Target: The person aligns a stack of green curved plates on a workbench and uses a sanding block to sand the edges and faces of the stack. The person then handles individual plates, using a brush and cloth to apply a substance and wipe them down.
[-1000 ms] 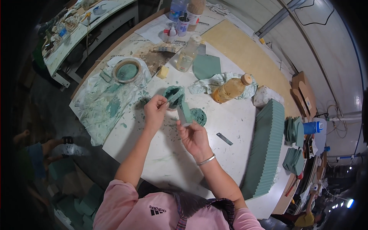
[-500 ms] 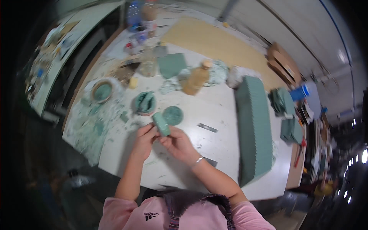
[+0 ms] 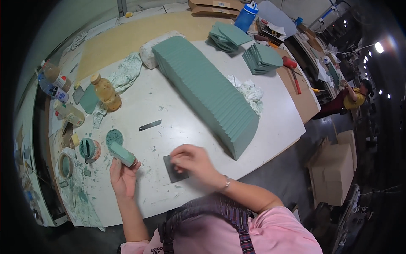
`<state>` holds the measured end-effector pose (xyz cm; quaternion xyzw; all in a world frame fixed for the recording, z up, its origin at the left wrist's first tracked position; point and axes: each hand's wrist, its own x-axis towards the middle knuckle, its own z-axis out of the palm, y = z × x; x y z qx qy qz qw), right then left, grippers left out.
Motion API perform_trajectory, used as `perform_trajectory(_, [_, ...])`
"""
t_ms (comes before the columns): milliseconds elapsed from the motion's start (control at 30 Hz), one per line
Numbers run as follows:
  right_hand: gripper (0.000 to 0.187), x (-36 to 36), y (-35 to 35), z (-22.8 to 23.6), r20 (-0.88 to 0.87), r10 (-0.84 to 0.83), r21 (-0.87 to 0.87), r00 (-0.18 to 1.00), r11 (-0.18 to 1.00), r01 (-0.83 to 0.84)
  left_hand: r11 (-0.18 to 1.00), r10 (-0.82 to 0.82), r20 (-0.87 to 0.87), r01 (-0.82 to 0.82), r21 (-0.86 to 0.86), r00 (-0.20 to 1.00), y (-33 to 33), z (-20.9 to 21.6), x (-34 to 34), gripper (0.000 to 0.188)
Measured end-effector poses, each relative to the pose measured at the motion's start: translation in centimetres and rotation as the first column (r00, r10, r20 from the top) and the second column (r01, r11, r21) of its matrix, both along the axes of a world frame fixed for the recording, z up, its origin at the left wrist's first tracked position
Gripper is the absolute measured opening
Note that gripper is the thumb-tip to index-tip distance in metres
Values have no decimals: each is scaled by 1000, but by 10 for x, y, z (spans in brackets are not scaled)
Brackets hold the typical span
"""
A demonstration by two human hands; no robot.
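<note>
My left hand (image 3: 124, 178) is closed on a small green block (image 3: 123, 155), its fingertips around the block's near end. The block is held tilted above the table, its far end overlapping a round tub lid with green paste (image 3: 114, 137). My right hand (image 3: 195, 164) has its fingers curled in over a dark grey square sheet (image 3: 172, 174). Motion blurs that hand a little, and I cannot make out what is between its fingers. An open tub of green paste (image 3: 95, 150), with a dark tool in it, stands left of the block. Farther off lies a thin metal blade (image 3: 150, 125).
A long row of stacked green slabs (image 3: 203, 89) spans the table's middle right. Beyond it are smaller green stacks (image 3: 262, 58), a blue bottle (image 3: 246, 17) and a red mallet (image 3: 289, 63). Bottles (image 3: 106, 92) and rags (image 3: 127, 73) stand or lie left. Another person (image 3: 353, 97) is far right.
My view has swung to the right. The right hand has let go of the green block and moved over to the dark sheet; the left hand keeps the block.
</note>
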<state>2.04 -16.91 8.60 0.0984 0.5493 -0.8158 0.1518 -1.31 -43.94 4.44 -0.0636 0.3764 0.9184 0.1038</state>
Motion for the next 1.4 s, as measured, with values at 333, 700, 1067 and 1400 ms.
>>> perform_trajectory(333, [87,36,259,-45,-432,-223,630,874,619,470,947,-31,-83,3,-322,996,174,35,15,43])
perform_trajectory(700, [117,-35,324,-117,-411,273,702,870,704,111,7,-324,-438,-461,-887,839,354,53,18,33])
perform_trajectory(1067, [120,-35,328,-139,-502,215,603,838,782,161,-263,-483,-317,-481,-836,816,433,37,-1,33])
perform_trajectory(1400, [120,-36,325,-145,-551,245,635,798,744,209,-282,-370,-376,-489,-825,849,437,43,4,23])
